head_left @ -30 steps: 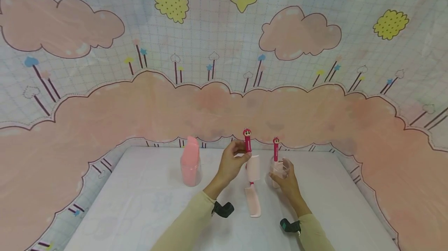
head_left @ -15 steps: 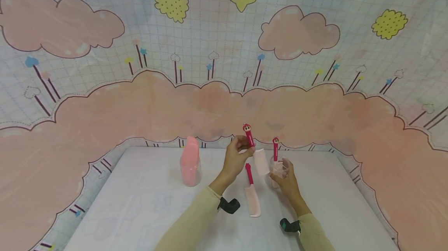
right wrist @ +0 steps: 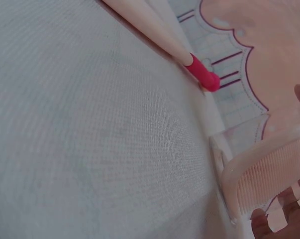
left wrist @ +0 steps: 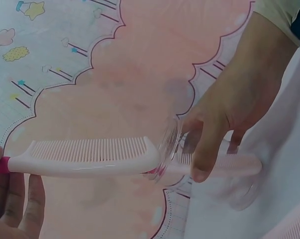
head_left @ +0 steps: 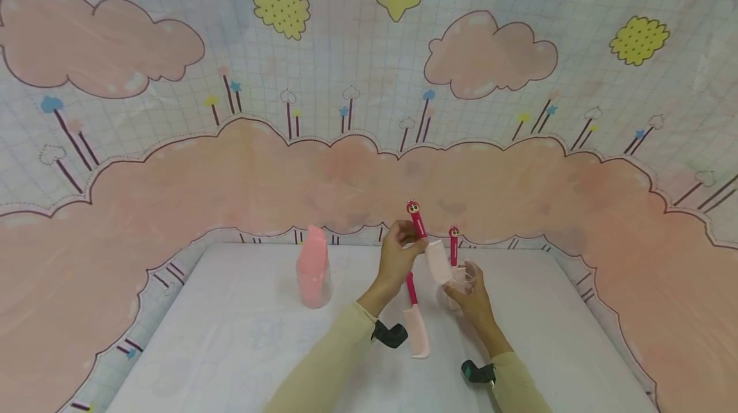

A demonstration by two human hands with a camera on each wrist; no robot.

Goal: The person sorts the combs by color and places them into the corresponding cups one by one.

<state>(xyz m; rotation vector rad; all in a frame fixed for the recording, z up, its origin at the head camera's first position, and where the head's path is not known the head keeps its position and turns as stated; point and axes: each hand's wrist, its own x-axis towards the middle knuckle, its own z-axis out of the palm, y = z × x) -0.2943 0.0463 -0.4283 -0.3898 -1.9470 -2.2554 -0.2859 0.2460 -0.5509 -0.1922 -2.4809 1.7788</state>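
One pale pink plastic comb with a red handle (head_left: 436, 260), pinched in the left hand (head_left: 398, 259), enters the clear plastic cup (head_left: 460, 282) gripped by the right hand (head_left: 475, 301); one comb (head_left: 453, 248) stands inside already, another (head_left: 416, 333) lies on the table.

Both forearms in pale yellow sleeves reach forward over the worktop (head_left: 242, 336), the left hand (head_left: 398, 258) raised with fingers pinched together above it, the right hand (head_left: 474, 298) lower and just beside the left, its fingers curled in a loose grasp.
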